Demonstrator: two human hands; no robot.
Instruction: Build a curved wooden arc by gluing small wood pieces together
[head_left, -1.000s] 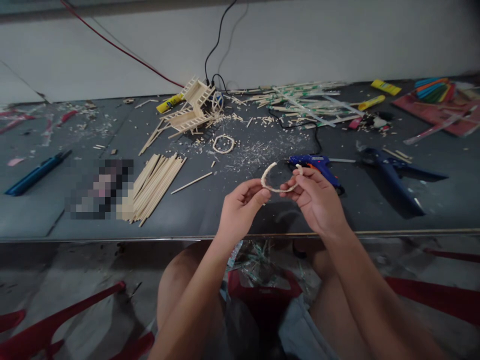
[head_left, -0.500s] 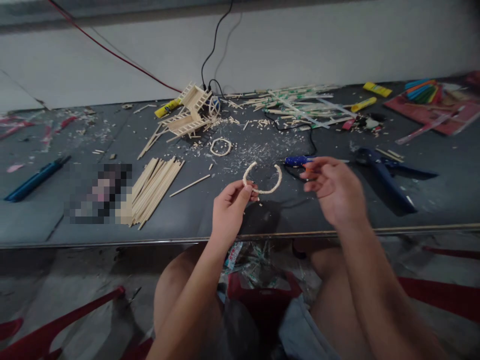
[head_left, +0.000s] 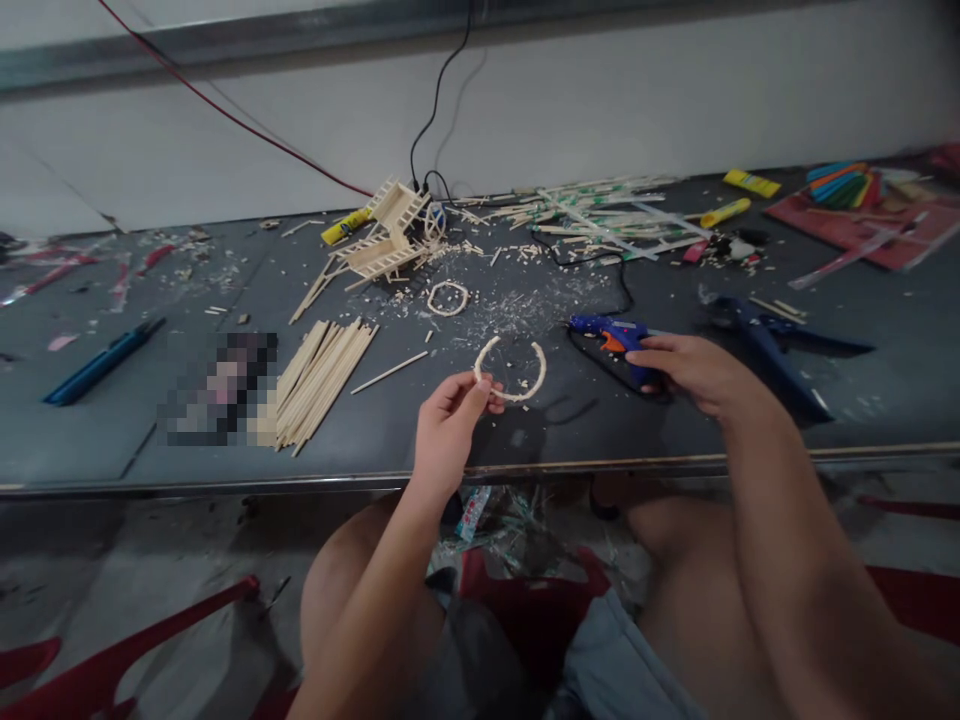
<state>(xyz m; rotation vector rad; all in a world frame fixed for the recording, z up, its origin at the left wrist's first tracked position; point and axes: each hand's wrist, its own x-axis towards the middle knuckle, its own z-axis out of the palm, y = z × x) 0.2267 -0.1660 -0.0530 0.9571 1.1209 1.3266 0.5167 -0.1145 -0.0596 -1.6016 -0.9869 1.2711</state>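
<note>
Between thumb and fingers, my left hand (head_left: 459, 402) pinches an open ring of short wooden pieces (head_left: 540, 372) above the table, with its gap facing away from me. My right hand (head_left: 694, 368) is closed around the handle of a blue glue gun (head_left: 611, 327) with an orange trigger. The gun lies on its side and its nozzle points left. Beyond the open ring, a smaller closed wooden ring (head_left: 448, 298) lies on the table. A single stick (head_left: 390, 372) rests left of my left hand.
A bundle of wooden sticks (head_left: 326, 385) lies at left, near a blue pen-like tool (head_left: 105, 360). Behind stands a wooden stick model (head_left: 386, 240). Dark blue pliers-like cutters (head_left: 772, 350) lie right of my right hand. The gun's black cord (head_left: 626, 280) runs backward among scraps.
My right hand has come down and closed on the glue gun's handle. The open ring in my left hand has shifted slightly left and lower in view.
</note>
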